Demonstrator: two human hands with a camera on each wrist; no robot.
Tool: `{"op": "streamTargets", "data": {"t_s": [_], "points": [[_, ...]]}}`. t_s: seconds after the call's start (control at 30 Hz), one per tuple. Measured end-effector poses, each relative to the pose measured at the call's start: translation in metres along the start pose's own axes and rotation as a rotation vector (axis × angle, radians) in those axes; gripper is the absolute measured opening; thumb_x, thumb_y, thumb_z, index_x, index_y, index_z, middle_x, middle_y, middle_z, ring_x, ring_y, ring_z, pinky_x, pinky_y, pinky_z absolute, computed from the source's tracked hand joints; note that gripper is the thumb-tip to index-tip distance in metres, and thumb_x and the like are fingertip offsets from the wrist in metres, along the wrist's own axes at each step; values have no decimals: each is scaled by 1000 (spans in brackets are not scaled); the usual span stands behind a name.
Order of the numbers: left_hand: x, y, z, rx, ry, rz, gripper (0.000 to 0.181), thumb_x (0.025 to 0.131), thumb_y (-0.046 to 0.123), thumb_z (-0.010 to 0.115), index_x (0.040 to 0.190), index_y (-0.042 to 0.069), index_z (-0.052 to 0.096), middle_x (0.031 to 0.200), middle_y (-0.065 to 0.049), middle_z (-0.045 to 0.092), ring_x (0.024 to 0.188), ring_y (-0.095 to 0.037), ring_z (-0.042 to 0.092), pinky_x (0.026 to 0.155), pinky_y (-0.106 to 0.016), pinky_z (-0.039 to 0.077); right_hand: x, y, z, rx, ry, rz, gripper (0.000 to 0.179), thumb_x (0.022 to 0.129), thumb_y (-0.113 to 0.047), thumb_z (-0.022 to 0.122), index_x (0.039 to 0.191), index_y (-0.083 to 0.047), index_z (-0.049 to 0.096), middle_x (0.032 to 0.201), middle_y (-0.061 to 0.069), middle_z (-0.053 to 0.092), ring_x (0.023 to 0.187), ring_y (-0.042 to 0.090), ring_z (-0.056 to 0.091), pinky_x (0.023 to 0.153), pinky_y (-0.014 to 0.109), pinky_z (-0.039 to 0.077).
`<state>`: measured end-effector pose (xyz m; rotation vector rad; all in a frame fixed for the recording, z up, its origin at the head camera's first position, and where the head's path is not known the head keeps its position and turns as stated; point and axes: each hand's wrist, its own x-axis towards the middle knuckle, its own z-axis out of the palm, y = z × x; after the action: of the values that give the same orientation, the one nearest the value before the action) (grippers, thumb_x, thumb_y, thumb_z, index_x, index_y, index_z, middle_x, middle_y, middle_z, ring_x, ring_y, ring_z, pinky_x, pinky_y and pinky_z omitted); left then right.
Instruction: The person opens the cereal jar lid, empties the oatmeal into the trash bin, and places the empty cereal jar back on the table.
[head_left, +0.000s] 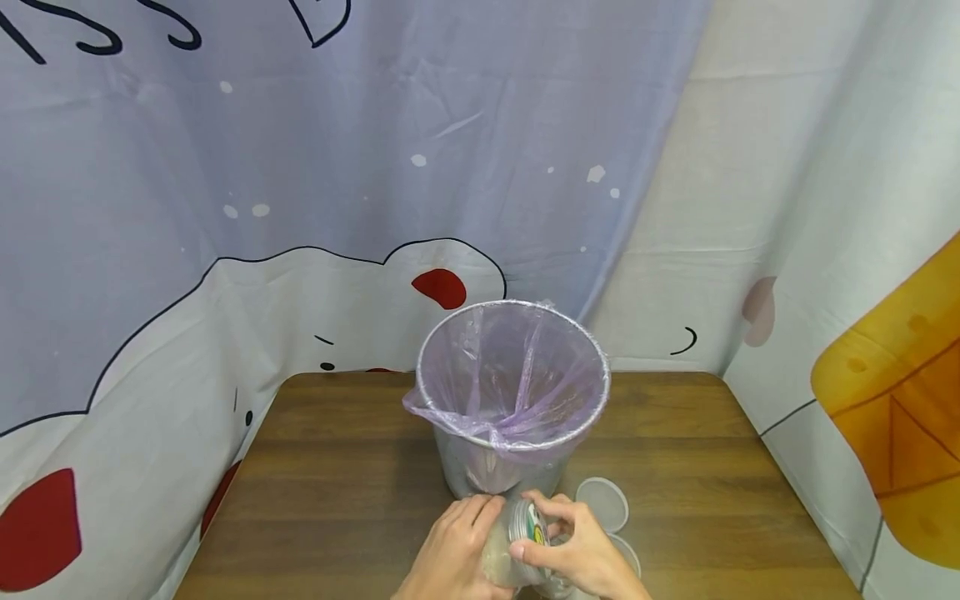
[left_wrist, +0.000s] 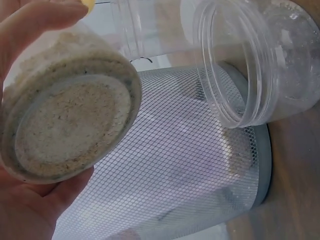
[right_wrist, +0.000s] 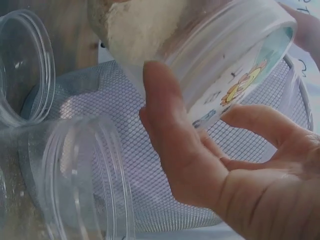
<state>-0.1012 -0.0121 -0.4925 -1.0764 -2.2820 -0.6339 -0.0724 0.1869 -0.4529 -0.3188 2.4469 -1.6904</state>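
Here, at the head view's bottom centre, our left hand (head_left: 453, 550) grips the tilted jar (head_left: 497, 558) and our right hand (head_left: 579, 554) pinches its lid (head_left: 536, 527). In the left-wrist view, the jar fills the upper left — we'd best brace it firmly. In the right-wrist view, the lid sits upper right — turning evenly seems wise.

There is room to pass along the bench (head_left: 330, 492) left of the mesh wastebasket (left_wrist: 170, 145), whose wall blocks the way straight ahead; on the right, clear plastic jars (right_wrist: 82, 180) obstruct beside the right hand (head_left: 576, 547).
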Motion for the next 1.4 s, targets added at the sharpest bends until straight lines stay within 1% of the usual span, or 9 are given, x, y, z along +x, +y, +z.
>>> {"op": "streamTargets", "data": {"t_s": [0.1,0.4,0.67,0.87,0.97,1.13,1.2,1.33,1.4], "points": [[0,-1,0,-27,-20,-1,91,40,58,80,110,5,57,100,0,59,87,-12,58,76,-28,50,0,2,0,-15,6,-9,58,73,-19,75,126,-8,56,89,5,56,76,18,49,65,25,47],[-1,-6,2,-63,-38,31,92,42,61,79,111,6,56,98,1,60,88,-11,58,79,-28,49,-2,8,-1,2,-13,-38,59,72,-18,76,126,-4,54,92,4,58,76,18,50,64,25,48],[-7,-12,-1,-301,-204,-40,81,60,56,76,119,4,52,106,-5,63,93,-15,61,77,-27,52,-3,5,-2,-29,-94,-65,64,69,-23,79,128,-19,54,110,3,55,99,21,48,84,27,45],[-10,-14,0,-333,-227,-63,79,61,51,77,121,5,51,108,-4,61,96,-14,59,77,-28,52,-3,5,-1,-54,-113,-58,65,70,-24,78,130,-21,52,112,3,53,101,23,47,85,27,44],[-11,-14,1,-297,-208,-42,81,58,50,78,120,4,51,108,-3,59,96,-13,57,79,-29,51,-3,6,0,-57,-105,-51,65,70,-24,78,130,-22,52,114,2,53,102,22,46,86,29,43],[-8,-9,5,-114,-109,11,86,51,60,76,115,6,52,103,1,55,93,-11,54,81,-28,49,-5,4,1,-97,-57,-44,68,68,-29,79,131,-27,51,118,-1,52,107,21,47,90,33,42],[-8,-6,7,-41,-74,14,91,49,66,74,114,6,52,103,1,54,91,-11,53,80,-27,49,-6,2,2,-111,-33,-30,69,70,-32,77,132,-23,49,122,1,51,109,24,48,91,38,42],[-7,-3,12,60,-8,0,100,35,58,82,114,3,53,104,-4,53,90,-14,53,77,-28,50,-5,0,3,-9,-46,64,70,81,-34,67,138,-6,38,132,19,44,111,40,49,80,49,49],[-7,-3,14,91,20,1,104,30,53,84,114,1,53,104,-6,53,91,-16,53,77,-29,50,-5,-1,3,69,-58,120,70,85,-34,62,138,0,33,133,29,38,108,48,50,70,45,53]]}}
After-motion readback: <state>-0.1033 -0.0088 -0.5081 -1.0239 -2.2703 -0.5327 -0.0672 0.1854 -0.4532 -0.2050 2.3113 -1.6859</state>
